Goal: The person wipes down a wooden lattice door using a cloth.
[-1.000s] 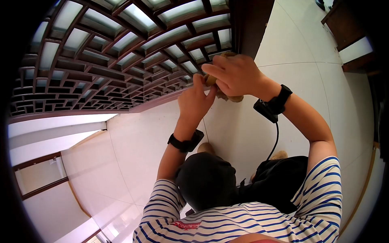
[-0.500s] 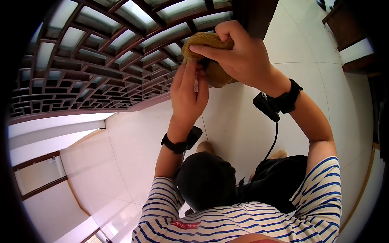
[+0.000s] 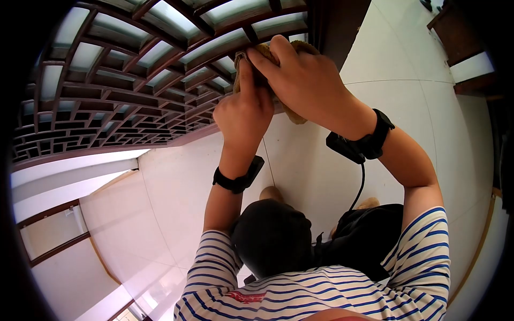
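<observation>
Both hands have moved slightly leftward since the earlier frame, and the brown cloth [image 3: 295,116] has been drawn down under them, with less of its face showing; from the left, the dark wooden lattice [image 3: 93,96] spreads towards its right-hand end, where the work is gathered; the left hand [image 3: 241,115] comes up from below, its index finger extended to the cloth's left edge, against the bars, its other fingers folded; whether it pinches any cloth cannot be told; the cloth lies beyond and to the right of this hand, bunched near the lattice's right end and just above its lower edge; its folds show at upper left, along the top and below the right palm, so no single long axis can be made out; the right hand [image 3: 310,80] is nearer to most of it, closed over it from the right, fingers reaching leftward to the left fingertip; farther right stands the lattice's dark side post [image 3: 342,32].
</observation>
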A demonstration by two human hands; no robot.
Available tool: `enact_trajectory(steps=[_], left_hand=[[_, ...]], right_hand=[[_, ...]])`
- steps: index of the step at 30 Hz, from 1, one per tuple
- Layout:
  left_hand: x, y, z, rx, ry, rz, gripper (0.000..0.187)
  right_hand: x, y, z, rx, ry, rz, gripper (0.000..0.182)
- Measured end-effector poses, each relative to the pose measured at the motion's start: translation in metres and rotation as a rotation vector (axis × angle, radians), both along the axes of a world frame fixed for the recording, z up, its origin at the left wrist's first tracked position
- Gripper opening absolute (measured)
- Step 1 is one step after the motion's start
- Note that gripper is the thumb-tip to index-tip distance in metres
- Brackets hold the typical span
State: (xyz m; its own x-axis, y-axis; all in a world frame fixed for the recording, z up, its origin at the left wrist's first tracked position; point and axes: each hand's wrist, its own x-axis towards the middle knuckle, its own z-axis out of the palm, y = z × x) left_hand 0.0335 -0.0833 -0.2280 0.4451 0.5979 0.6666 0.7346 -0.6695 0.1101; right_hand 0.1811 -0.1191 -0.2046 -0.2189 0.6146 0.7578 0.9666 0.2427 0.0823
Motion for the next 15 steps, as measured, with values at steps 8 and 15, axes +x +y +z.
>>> enact_trajectory(steps=[8,15], left_hand=[[0.010,-0.002,0.003,0.078,-0.002,0.006,0.049],[0.008,-0.001,0.002,0.106,-0.009,-0.018,0.053]], right_hand=[[-0.004,-0.007,0.010,-0.152,0.005,-0.003,0.052],[-0.012,-0.008,0.012,-0.278,0.149,-0.019,0.045]])
